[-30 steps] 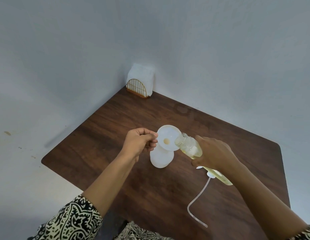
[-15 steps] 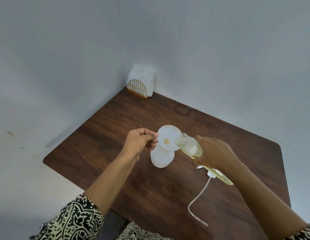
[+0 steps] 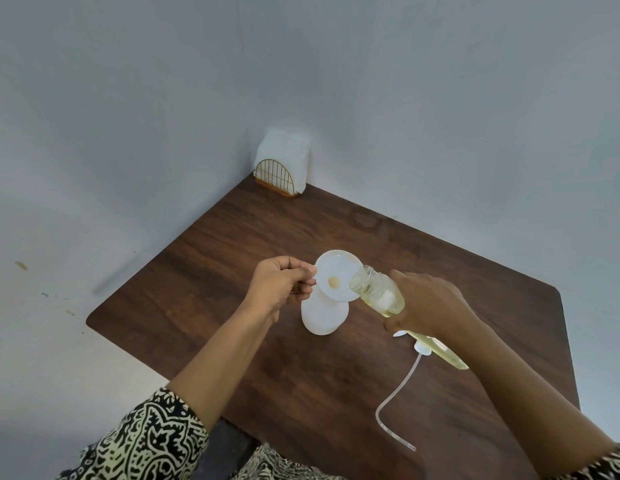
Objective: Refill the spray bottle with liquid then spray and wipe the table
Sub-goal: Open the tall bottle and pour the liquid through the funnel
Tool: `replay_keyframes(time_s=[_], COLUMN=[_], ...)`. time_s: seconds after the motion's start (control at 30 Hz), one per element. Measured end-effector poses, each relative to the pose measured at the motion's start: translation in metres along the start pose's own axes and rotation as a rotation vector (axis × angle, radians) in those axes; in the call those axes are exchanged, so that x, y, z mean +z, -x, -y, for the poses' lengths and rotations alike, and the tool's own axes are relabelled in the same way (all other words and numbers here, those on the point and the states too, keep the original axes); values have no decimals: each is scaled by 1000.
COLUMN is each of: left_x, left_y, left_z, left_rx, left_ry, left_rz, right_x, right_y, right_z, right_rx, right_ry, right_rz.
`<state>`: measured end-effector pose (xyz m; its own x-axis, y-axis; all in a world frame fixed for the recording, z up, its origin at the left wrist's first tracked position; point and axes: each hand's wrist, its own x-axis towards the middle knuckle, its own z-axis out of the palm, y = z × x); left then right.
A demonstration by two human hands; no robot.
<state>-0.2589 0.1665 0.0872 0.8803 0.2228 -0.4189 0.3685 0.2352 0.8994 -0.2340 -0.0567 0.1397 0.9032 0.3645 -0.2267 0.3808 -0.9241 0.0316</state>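
On the dark brown wooden table [image 3: 229, 258], near its middle, stands the white translucent plastic spray bottle [image 3: 323, 317], upright and without its top. A white round plastic funnel [image 3: 338, 271] sits in its neck, and a little yellowish liquid lies at the centre of the funnel. The left hand [image 3: 280, 289] has its fingers curled and pinches the left rim of the funnel between the thumb and the fingertips. The right hand [image 3: 434, 306] is wrapped around a clear bottle of pale yellow liquid [image 3: 379, 294]. This bottle is tilted strongly, with its open mouth down and left, and the mouth touches or hangs just over the right edge of the funnel; which of the two, I cannot tell. Under the right hand, on the table, lies the white spray head [image 3: 422, 348], mostly hidden, and its thin clear tube [image 3: 393, 401] curves toward the near edge. In the far corner, against the grey wall, a gold wire napkin holder [image 3: 274, 176] stands with white paper napkins [image 3: 284, 147] in it. Both forearms come out from black and cream patterned sleeves [image 3: 152, 441].
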Motion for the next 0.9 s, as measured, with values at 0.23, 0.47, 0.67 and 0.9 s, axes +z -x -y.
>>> replay_keyframes(time_s=[0.23, 0.47, 0.67, 0.9], left_x=[0, 0, 0, 0], left_y=[1, 1, 1, 1], left_z=[-1, -1, -2, -2], left_rx=[-6, -8, -12, -5], left_ry=[7, 3, -4, -5], left_rz=[-2, -4, -8, -5], right_x=[0, 0, 0, -1], right_y=[-1, -3, -4, -5], right_z=[0, -2, -3, -3], right_rx=[-3, -18, -31, -35], right_ry=[-2, -1, -7, -6], right_rz=[6, 7, 9, 19])
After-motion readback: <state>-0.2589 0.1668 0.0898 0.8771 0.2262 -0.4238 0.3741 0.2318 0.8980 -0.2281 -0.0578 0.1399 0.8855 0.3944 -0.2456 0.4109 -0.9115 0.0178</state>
